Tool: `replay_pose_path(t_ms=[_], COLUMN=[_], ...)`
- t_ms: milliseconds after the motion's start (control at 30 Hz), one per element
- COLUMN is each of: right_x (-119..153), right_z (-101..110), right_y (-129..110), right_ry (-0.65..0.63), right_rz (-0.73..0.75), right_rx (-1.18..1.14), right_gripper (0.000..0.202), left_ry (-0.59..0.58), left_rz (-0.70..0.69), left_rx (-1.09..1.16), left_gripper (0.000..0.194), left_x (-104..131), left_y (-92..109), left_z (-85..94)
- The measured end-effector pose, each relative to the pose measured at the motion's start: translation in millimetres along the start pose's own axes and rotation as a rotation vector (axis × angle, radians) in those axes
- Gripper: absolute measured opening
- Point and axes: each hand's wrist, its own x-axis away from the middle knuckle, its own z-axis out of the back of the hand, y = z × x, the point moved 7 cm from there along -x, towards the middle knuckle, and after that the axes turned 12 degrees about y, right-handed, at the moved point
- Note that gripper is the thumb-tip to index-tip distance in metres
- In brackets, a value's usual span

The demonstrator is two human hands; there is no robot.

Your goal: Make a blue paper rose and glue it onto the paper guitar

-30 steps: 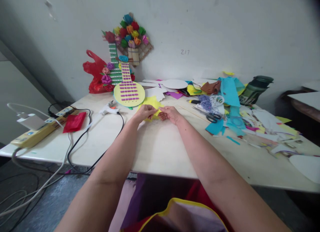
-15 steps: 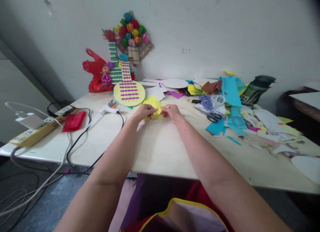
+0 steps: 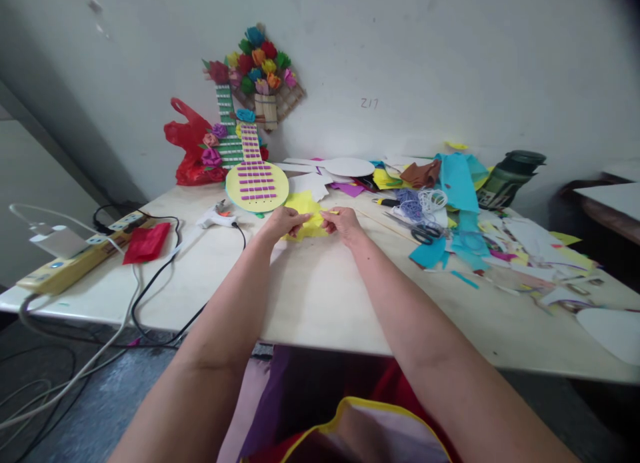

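Left hand [image 3: 283, 224] had shifted slightly leftward at frame centre, fingers curled, grip unclear; right hand [image 3: 346, 226] pinched thin bright-yellow paper [image 3: 309, 206], seemingly begun but unfinished.

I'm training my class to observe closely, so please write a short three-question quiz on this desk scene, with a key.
1. What colour is the paper between the left hand and the right hand?
2. True or false: the scissors lie to the right of the right hand.
3. Which lies beside the power strip: A, the bottle; B, the flat red packet; C, the string?
Key: 1, yellow; 2, true; 3, B.
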Motion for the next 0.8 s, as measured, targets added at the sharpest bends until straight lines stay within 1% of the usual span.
replay_pose_path(t_ms=[133, 233, 367, 467, 600, 800], right_x=[-2.9, -4.9, -5.8, -6.0, -6.1, -4.1], right_z=[5.0, 7.1, 7.4, 6.4, 5.7, 3.9], right_y=[-0.6, -0.9, -1.1, -1.1, -0.9, -3.8], right_ry=[0.006, 0.003, 0.019, 0.029, 0.038, 0.064], right_rz=[0.025, 0.043, 0.048, 0.053, 0.058, 0.072], right_rx=[0.008, 0.007, 0.003, 0.002, 0.01, 0.028], right_gripper=[0.021, 0.023, 0.026, 0.025, 0.022, 0.022], left_ry=[-0.09, -0.117, -0.093, -0.058, 0.001, 0.023], left_rz=[0.015, 0.032, 0.033, 0.052, 0.087, 0.05], left_rx=[0.092, 0.149, 0.105, 0.058, 0.056, 0.048], left_gripper=[0.036, 0.036, 0.035, 0.035, 0.034, 0.034], left_x=[0.8, 0.7, 1.8, 2.4, 0.8, -2.7], left_y=[-1.5, -3.3, -2.1, -1.2, -3.2, -3.1], left_z=[-2.3, -1.6, 1.5, 3.8, 7.6, 8.7])
